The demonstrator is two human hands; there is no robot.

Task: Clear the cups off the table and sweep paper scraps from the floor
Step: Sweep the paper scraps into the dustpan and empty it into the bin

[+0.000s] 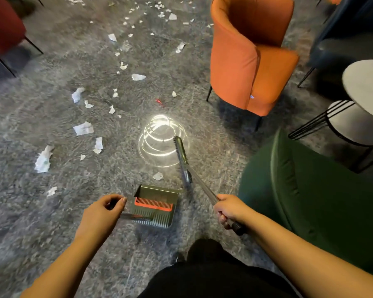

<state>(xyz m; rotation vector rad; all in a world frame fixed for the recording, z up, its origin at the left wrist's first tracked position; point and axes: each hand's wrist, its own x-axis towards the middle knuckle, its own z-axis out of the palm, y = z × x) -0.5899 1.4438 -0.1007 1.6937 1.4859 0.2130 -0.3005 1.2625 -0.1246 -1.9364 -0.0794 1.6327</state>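
- Paper scraps [83,128] lie scattered on the grey floor [52,211], from centre left to the top.
- Left hand [101,214] curls around the dustpan [154,208] handle, lower centre.
- Right hand [229,209] grips the broom [182,157] handle.

White paper scraps [83,128] lie scattered across the grey mottled floor [41,211], beside the dustpan [154,206].
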